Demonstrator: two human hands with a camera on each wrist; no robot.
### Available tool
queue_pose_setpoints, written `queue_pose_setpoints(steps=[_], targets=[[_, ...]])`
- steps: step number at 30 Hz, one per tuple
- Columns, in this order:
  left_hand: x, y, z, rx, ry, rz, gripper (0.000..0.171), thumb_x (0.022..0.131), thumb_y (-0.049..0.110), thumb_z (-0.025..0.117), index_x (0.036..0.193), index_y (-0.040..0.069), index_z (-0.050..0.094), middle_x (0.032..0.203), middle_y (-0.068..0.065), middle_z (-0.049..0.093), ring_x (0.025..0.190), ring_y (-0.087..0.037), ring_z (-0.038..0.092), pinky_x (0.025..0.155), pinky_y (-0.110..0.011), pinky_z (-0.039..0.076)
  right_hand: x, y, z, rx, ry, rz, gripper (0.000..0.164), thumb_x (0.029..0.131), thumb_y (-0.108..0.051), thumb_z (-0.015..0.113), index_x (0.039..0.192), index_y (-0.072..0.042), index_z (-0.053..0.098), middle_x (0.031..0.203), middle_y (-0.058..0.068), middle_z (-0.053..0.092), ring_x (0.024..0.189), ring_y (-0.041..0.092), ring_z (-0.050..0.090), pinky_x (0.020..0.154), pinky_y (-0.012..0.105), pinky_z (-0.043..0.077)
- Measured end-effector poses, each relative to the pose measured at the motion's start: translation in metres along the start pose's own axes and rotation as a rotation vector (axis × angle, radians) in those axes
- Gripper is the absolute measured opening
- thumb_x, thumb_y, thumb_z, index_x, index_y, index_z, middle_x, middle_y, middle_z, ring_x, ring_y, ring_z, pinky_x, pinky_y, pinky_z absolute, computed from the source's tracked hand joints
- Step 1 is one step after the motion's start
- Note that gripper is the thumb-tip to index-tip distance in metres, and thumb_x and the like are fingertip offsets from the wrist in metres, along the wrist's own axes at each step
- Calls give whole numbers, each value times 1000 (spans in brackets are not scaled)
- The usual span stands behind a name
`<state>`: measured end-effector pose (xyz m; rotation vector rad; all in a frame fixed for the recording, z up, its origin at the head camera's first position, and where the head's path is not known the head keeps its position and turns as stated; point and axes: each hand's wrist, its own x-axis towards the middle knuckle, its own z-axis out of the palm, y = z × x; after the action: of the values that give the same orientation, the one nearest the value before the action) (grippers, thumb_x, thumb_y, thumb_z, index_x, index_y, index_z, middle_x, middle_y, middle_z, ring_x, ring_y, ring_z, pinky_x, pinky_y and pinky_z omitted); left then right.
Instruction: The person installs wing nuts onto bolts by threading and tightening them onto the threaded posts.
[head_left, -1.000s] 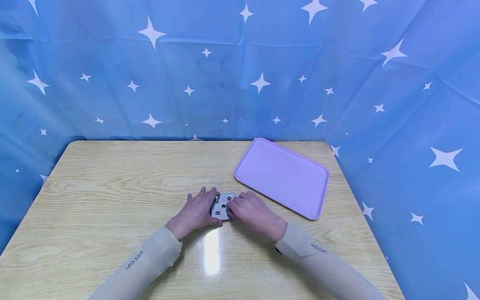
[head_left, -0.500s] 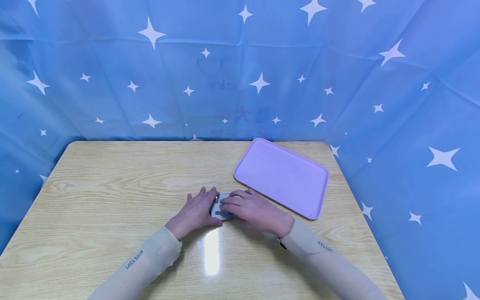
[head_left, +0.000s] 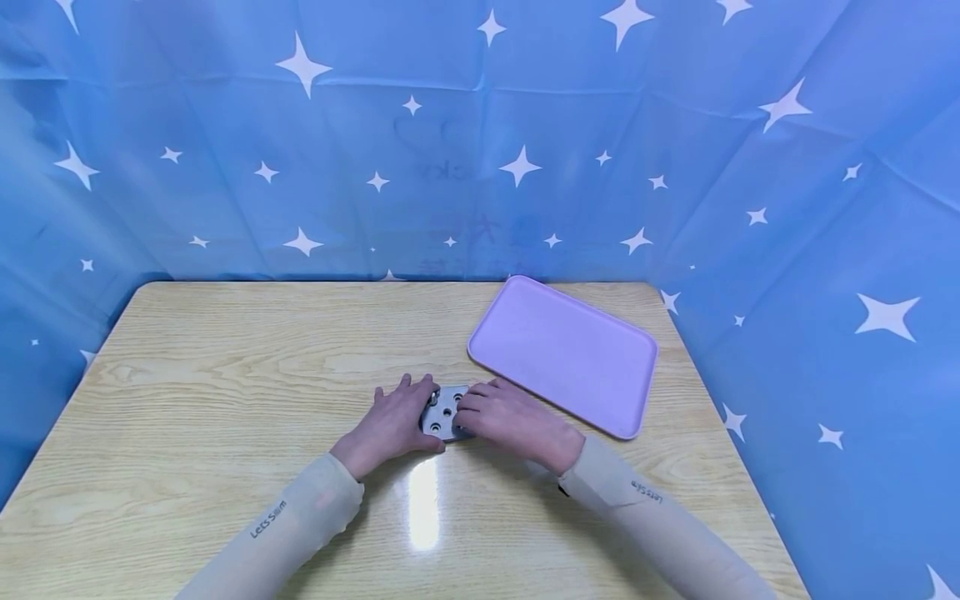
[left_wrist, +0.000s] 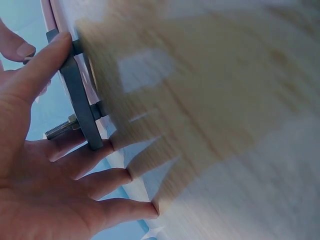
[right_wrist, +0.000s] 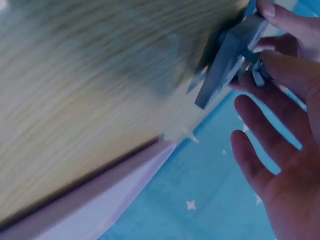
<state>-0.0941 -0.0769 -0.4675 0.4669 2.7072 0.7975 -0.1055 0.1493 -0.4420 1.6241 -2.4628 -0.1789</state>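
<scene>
A small grey metal plate with several round holes lies between both hands near the table's middle. My left hand grips its left side, thumb at the near edge and fingers at the far one. In the left wrist view, a threaded bolt with a nut stands up from the plate, and short dark feet show beneath. At the plate's right side, my right hand pinches a small shiny metal piece between thumb and fingers, close against the top face. Fingers partly hide this piece; I cannot tell its kind.
A purple rectangular tray lies angled on the wooden table, beyond and to the right of the right hand. A blue curtain with white stars hangs behind the table and along its sides.
My right hand reached leftward over the plate with fingers extended, then drew back to its right side with fingers curled again. My left hand and the plate have stayed in place.
</scene>
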Motion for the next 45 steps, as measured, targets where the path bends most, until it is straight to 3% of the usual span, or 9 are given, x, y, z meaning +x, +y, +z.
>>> queue_pose_setpoints(steps=[4, 8, 14, 19, 22, 25, 29, 35, 45], targets=[[0, 1, 0, 2, -1, -2, 93, 75, 37, 93, 149, 4, 50, 158, -24, 43, 148, -50, 32, 112, -79, 20, 4, -6, 5, 26, 56, 61, 9, 93, -13, 75, 100, -15, 69, 94, -4, 69, 85, 15, 62, 77, 30, 54], [0, 1, 0, 5, -1, -3, 94, 75, 37, 93, 150, 3, 49, 158, -24, 43, 148, -50, 32, 113, -79, 20, 8, -15, 11, 127, 123, 171, 7, 95, -11, 73, 93, -11, 67, 83, -1, 68, 71, 14, 59, 66, 29, 52], [0, 0, 0, 7, 3, 3, 94, 74, 36, 94, 150, 2, 49, 157, -25, 44, 147, -51, 33, 112, -79, 21, 10, -22, 15, 198, 145, 279, 11, 97, -18, 72, 94, -8, 67, 80, 0, 68, 67, 15, 61, 64, 31, 53], [-2, -1, 1, 7, 6, 17, 92, 74, 35, 94, 148, 3, 50, 156, -25, 45, 146, -52, 34, 110, -81, 23, 3, -14, 7, 194, 37, 220, 46, 96, -40, 73, 129, -10, 65, 110, 2, 71, 91, 18, 67, 80, 37, 55], [-2, -1, 0, 0, -1, 15, 92, 76, 35, 93, 150, 3, 49, 156, -24, 45, 147, -51, 32, 111, -80, 22, -1, -6, 0, 188, -17, 124, 49, 97, -33, 74, 141, -16, 61, 134, -1, 65, 115, 19, 63, 97, 41, 52], [-1, -1, 0, 0, -1, 14, 91, 76, 36, 93, 149, 3, 49, 156, -24, 45, 148, -51, 33, 111, -80, 22, -4, 1, -5, 130, -54, 26, 42, 99, -19, 72, 140, -21, 64, 144, -6, 60, 128, 18, 57, 102, 41, 49], [-1, 1, -1, -6, -5, 5, 91, 75, 35, 93, 149, 4, 50, 156, -25, 45, 148, -50, 32, 112, -80, 21, -4, 4, -9, 57, -75, -35, 35, 100, -13, 69, 133, -24, 69, 142, -10, 62, 127, 16, 58, 100, 38, 49], [0, 1, -2, -6, -10, -3, 91, 75, 36, 93, 149, 4, 50, 155, -25, 46, 148, -50, 32, 112, -79, 21, -1, 5, -8, 30, -68, -29, 29, 99, -12, 70, 125, -25, 72, 132, -11, 68, 123, 14, 60, 98, 36, 49], [0, 1, -3, -11, -15, -10, 93, 75, 36, 93, 150, 3, 49, 158, -24, 43, 149, -49, 31, 113, -79, 20, 7, -8, 8, -27, 110, 100, 5, 93, -20, 75, 94, -18, 71, 88, -6, 70, 78, 15, 62, 66, 30, 47]])
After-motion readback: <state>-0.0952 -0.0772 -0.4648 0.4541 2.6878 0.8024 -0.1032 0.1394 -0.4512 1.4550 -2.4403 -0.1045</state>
